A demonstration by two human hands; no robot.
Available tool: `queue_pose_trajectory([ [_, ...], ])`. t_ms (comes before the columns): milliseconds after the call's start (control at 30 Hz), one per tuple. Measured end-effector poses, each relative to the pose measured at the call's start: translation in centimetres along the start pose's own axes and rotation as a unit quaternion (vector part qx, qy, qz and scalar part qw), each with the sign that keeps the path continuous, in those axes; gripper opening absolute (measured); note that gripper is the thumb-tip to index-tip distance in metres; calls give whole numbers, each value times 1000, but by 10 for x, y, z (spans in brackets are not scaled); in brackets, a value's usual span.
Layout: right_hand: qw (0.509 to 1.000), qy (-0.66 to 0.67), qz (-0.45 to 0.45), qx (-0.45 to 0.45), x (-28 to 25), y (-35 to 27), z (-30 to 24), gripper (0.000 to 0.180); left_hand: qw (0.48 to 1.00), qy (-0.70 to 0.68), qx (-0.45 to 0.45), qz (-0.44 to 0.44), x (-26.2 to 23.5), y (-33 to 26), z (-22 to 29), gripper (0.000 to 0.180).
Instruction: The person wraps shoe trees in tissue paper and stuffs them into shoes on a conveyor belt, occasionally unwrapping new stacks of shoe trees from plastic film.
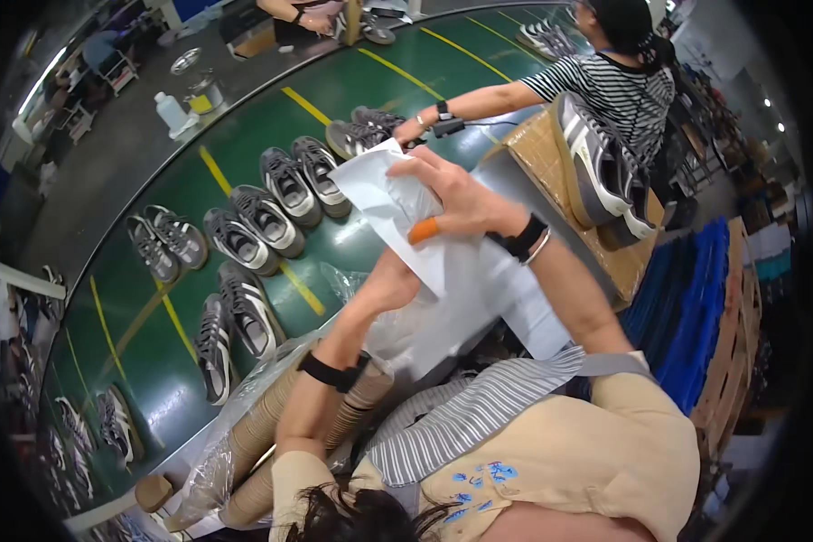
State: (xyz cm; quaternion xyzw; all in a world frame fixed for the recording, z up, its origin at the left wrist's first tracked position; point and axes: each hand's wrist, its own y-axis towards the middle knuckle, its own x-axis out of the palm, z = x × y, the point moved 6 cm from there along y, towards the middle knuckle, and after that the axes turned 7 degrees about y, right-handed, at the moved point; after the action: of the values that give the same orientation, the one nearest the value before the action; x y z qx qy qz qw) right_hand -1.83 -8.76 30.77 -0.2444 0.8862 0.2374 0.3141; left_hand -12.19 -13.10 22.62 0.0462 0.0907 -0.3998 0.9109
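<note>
Crumpled white paper is held up in front of me over the edge of the green line. My right hand, with an orange cover on its thumb, is closed on the upper part of the paper. Lower and to the left, my left hand grips the paper from beneath, and the sheet hides its fingers. More white paper hangs below my right wrist. Just beyond my hands, grey sneakers with white stripes stand in pairs on the green conveyor belt.
At right, a pair of sneakers rests on a brown cardboard box. A co-worker in a striped top reaches toward shoes on the belt. Plastic-wrapped brown rolls lie by my left forearm. Blue stacked material stands at right.
</note>
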Motion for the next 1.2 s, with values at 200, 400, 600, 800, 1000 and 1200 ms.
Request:
queue_pose_trajectory([
  [200, 942, -44, 313, -108, -19, 33, -47, 80, 965, -214, -102, -112, 67, -11, -37, 88],
  [400, 859, 315, 400, -60, 12, 12, -30, 98, 792, -512, 64, 326, -84, 7, -13, 33],
  [600, 966, -21, 215, -140, 11, 64, -21, 25, 969, -63, 50, 235, -88, 1, 8, 37],
  [800, 983, 138, 119, -7, 71, 104, 29, 78, 912, -206, -71, 348, -117, -26, -54, 48],
  [1000, 974, 131, 29, 183, 92, 96, 64, 73, 960, -231, -85, 133, -210, -24, -88, 46],
  [1200, 778, 484, 11, 401, 166, 138, 171, 35, 802, 518, -14, 296, -297, 8, -168, 34],
])
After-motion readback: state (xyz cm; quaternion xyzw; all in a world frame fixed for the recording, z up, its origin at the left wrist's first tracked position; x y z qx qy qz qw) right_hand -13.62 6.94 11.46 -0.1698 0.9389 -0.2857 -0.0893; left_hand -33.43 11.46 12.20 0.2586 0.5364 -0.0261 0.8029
